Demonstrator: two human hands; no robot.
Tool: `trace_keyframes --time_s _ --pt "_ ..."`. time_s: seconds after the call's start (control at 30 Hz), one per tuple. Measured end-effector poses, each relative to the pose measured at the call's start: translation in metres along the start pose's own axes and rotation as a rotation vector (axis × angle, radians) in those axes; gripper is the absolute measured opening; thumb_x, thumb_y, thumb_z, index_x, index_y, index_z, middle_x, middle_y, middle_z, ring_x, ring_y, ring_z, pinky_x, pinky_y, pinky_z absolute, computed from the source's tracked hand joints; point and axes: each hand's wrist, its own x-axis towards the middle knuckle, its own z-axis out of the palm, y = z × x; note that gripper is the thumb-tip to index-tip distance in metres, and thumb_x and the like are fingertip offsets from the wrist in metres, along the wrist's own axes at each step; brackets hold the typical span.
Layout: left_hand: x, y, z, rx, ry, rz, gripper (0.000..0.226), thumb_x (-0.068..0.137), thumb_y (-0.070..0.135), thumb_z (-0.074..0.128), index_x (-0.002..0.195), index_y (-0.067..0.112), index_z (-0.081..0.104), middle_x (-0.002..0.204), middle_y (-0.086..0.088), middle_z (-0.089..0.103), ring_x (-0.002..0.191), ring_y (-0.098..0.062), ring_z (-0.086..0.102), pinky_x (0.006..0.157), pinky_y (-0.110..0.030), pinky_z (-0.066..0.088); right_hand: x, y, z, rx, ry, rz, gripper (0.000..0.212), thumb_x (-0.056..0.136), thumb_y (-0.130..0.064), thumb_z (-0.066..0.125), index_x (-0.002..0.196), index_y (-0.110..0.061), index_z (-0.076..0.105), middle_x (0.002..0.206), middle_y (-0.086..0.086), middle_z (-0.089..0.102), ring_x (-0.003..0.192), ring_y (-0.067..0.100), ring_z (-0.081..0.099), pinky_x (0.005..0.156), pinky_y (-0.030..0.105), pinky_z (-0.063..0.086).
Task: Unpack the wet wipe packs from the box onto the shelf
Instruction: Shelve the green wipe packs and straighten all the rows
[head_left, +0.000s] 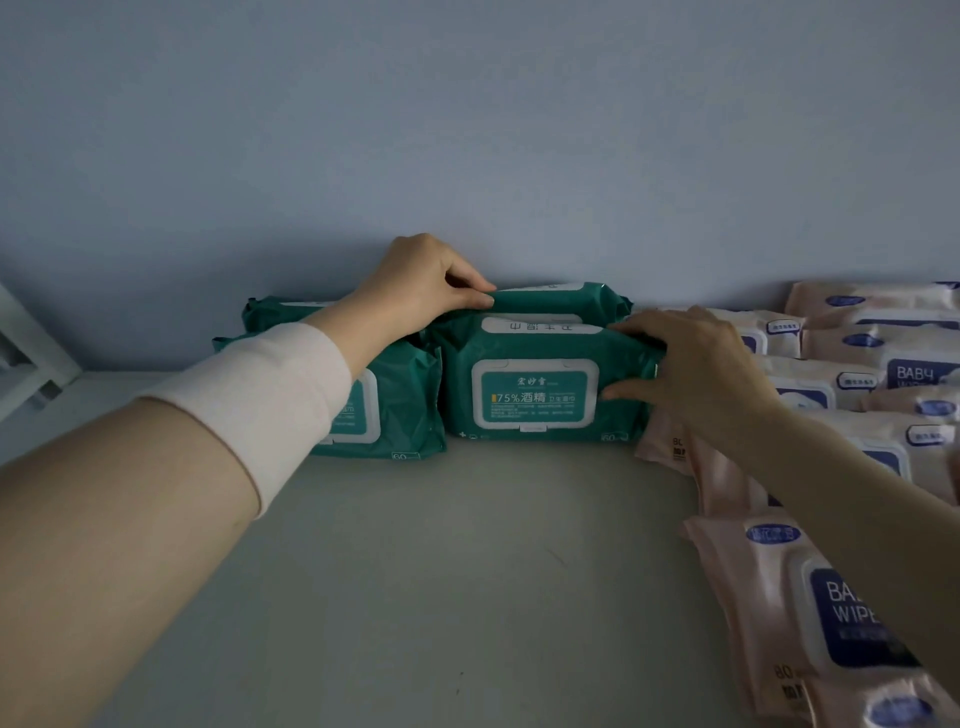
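Observation:
Several teal wet wipe packs stand in a row against the blue wall on the white shelf (415, 571). My left hand (421, 286) pinches the top edge of a rear teal pack (550, 296). The front teal pack (540, 384) leans upright with its label facing me, and my right hand (696, 374) grips its right end between thumb and fingers. A second teal pack (395, 415) stands to its left, partly hidden by my left forearm. The box is out of sight.
Several pink baby wipe packs (810, 597) lie in rows along the right side of the shelf, under my right arm. A white frame (31, 353) stands at the far left. The blue wall (467, 130) closes off the back.

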Motion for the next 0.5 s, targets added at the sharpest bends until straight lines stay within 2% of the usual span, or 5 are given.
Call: trace_keyframes --time_s 0.1,0.23,0.37,0.43,0.5 --pt "0.001 0.002 0.001 0.007 0.007 -0.019 0.028 0.078 0.023 0.073 0.104 0.012 0.073 0.102 -0.002 0.072 0.085 -0.001 0.053 0.063 0.011 0.029 0.000 0.001 -0.002 0.007 0.031 -0.005 0.056 0.069 -0.026 0.080 0.121 -0.017 0.064 0.115 0.008 0.067 0.107 0.028 0.054 0.089 0.027 0.036" --pt "0.001 0.007 0.002 0.028 0.012 -0.045 0.027 0.080 0.023 0.071 0.105 0.012 0.072 0.108 -0.002 0.071 0.089 -0.002 0.053 0.062 0.009 0.030 0.000 -0.006 0.002 -0.048 0.018 0.067 0.055 0.075 -0.035 0.074 0.127 -0.025 0.058 0.120 0.005 0.063 0.113 0.027 0.048 0.085 0.030 0.037" --pt "-0.005 0.026 -0.003 0.106 -0.024 -0.019 0.033 0.082 0.029 0.068 0.111 0.014 0.069 0.114 -0.003 0.069 0.103 -0.012 0.059 0.079 -0.008 0.033 -0.008 -0.006 -0.018 -0.049 -0.045 0.076 0.068 0.075 -0.039 0.073 0.136 -0.025 0.045 0.125 0.004 0.058 0.119 0.024 0.046 0.091 0.036 0.041" --pt "-0.009 0.045 -0.005 0.147 -0.035 0.023 0.039 0.081 0.036 0.068 0.116 0.018 0.066 0.118 -0.003 0.066 0.105 -0.015 0.059 0.087 -0.019 0.039 -0.016 -0.001 -0.038 -0.087 -0.040 0.050 0.063 0.079 -0.037 0.070 0.135 -0.022 0.045 0.127 0.003 0.057 0.120 0.024 0.046 0.093 0.038 0.041" --pt "-0.011 0.070 -0.002 0.229 -0.065 0.102 0.042 0.082 0.041 0.065 0.120 0.023 0.062 0.123 0.001 0.062 0.110 -0.017 0.057 0.087 -0.026 0.038 -0.025 0.008 -0.059 -0.222 -0.054 0.024 0.057 0.082 -0.038 0.066 0.133 -0.020 0.048 0.129 0.005 0.054 0.122 0.025 0.044 0.093 0.038 0.041"
